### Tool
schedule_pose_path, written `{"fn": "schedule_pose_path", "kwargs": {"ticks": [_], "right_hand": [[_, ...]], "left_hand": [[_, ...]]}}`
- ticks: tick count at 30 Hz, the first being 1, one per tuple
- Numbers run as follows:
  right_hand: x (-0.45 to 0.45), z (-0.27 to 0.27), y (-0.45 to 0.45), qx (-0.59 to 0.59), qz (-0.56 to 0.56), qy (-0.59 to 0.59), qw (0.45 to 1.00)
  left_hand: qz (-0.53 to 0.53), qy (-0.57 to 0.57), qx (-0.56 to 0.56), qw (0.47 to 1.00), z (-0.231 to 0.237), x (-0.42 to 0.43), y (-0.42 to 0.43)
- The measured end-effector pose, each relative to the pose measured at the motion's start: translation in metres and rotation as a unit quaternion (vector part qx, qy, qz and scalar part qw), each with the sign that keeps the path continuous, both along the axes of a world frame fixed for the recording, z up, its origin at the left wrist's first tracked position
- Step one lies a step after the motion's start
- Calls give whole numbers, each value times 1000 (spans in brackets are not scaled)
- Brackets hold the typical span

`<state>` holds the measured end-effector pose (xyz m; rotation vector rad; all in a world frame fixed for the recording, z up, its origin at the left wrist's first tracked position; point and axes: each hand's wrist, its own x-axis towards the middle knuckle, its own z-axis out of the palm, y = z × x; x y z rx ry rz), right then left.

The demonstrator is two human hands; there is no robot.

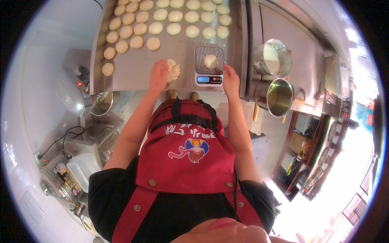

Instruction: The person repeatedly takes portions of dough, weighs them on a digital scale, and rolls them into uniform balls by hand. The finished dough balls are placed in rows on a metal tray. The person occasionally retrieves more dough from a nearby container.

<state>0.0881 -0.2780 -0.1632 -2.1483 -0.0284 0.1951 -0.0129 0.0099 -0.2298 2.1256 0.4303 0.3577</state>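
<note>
My left hand [158, 76] grips the left side of a ragged lump of pale dough [173, 70] on the steel worktable [130, 73]. To its right stands a digital kitchen scale [209, 79] with a lit display. A small piece of dough [210, 61] rests on the scale's ribbed platform. At the scale's right edge is my right hand [231, 79]; its fingertips are close to the platform, and whether they hold anything is unclear. Several rows of round dough balls [156, 28] cover the far part of the table.
On the right, a steel pot with white powder [272, 60] stands beside another steel pot [279, 98]. A mixer [74, 94] with a metal bowl [102, 103] is at the left. Plastic containers [83, 170] lie lower left, near a black power cord [65, 138].
</note>
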Motion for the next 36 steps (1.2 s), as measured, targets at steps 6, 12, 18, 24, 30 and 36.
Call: {"fn": "schedule_pose_path", "kwargs": {"ticks": [6, 12, 18, 24, 30, 36], "right_hand": [[22, -63, 26, -329, 69, -148, 930], [-7, -68, 65, -90, 59, -104, 989], [-23, 40, 47, -5, 174, -165, 971], [0, 148, 1, 67, 220, -177, 957], [31, 206, -67, 384, 111, 167, 901], [109, 172, -126, 55, 40, 72, 995]], "left_hand": [[-67, 12, -164, 984, 37, 47, -63], [34, 106, -639, 761, 3, 92, -116], [18, 82, -712, 697, 38, 75, -106], [-195, 72, -604, 770, 170, 68, -112], [-332, -17, -374, 866, 190, 75, -99], [-146, 92, -463, 870, 150, 51, -55]]}}
